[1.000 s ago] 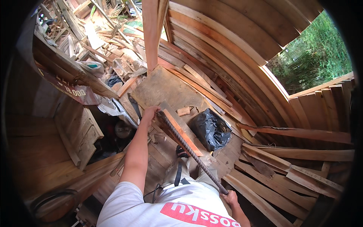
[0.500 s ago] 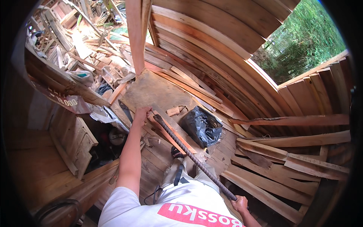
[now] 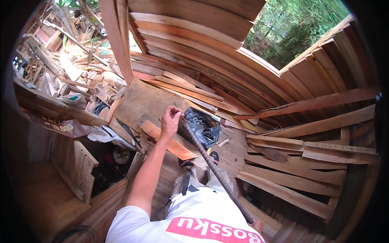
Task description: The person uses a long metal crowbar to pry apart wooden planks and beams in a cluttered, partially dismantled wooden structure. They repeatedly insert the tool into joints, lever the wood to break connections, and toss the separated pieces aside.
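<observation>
A long dark rod with spiral ribs (image 3: 210, 164) slants across the front of my body, its far end near the black bag and its near end at my right hip. My right hand (image 3: 256, 226) is closed around the near end, partly cut off by my shirt. Raised beside the far end is my left hand (image 3: 171, 121), its thumb and fingers pinched together. Whether it grips the rod's tip or something small cannot be made out. Below that hand a reddish-brown plank (image 3: 168, 140) lies tilted, next to a wide worn board (image 3: 139, 99).
A black plastic bag (image 3: 208, 135) stands on the plank floor (image 3: 233, 152) ahead of my feet. Loose boards (image 3: 291, 178) with gaps lie at right, beside the board wall (image 3: 194, 48). Scrap wood (image 3: 73, 77) heaps at far left. A dark opening (image 3: 109, 162) gapes at left.
My left hand has lifted off the board and moved right, to the rod's far end, with its fingers pinched. My right hand has gone lower with the rod. The view has shifted.
</observation>
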### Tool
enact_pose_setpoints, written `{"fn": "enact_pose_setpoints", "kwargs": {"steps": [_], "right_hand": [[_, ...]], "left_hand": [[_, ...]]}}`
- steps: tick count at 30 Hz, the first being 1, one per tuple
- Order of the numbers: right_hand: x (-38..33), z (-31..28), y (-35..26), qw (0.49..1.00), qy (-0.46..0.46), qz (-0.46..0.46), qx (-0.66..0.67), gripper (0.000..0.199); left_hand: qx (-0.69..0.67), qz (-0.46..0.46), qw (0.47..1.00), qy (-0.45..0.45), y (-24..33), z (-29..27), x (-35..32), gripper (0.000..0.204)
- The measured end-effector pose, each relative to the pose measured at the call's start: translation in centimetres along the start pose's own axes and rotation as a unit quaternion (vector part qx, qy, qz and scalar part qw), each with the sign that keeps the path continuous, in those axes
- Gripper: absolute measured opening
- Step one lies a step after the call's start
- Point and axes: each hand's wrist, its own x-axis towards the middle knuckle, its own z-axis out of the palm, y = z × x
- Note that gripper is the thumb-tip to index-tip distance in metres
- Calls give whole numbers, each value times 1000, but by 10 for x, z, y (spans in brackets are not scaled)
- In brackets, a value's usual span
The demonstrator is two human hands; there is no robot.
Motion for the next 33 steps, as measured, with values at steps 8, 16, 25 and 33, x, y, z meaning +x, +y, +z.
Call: {"fn": "enact_pose_setpoints", "kwargs": {"steps": [8, 16, 25, 33], "right_hand": [[-7, 17, 22, 993, 51, 80, 66, 24], [10, 21, 76, 985, 56, 126, 99, 24], [75, 18, 128, 985, -4, 172, 27, 30], [171, 29, 130, 970, -130, 206, 17, 36]], "left_hand": [[87, -31, 996, 0, -76, 84, -9, 21], [422, -193, 883, -64, -110, 95, -22, 17], [331, -86, 939, 43, -39, 82, -33, 31], [535, -155, 788, 262, -70, 18, -129, 84]]}}
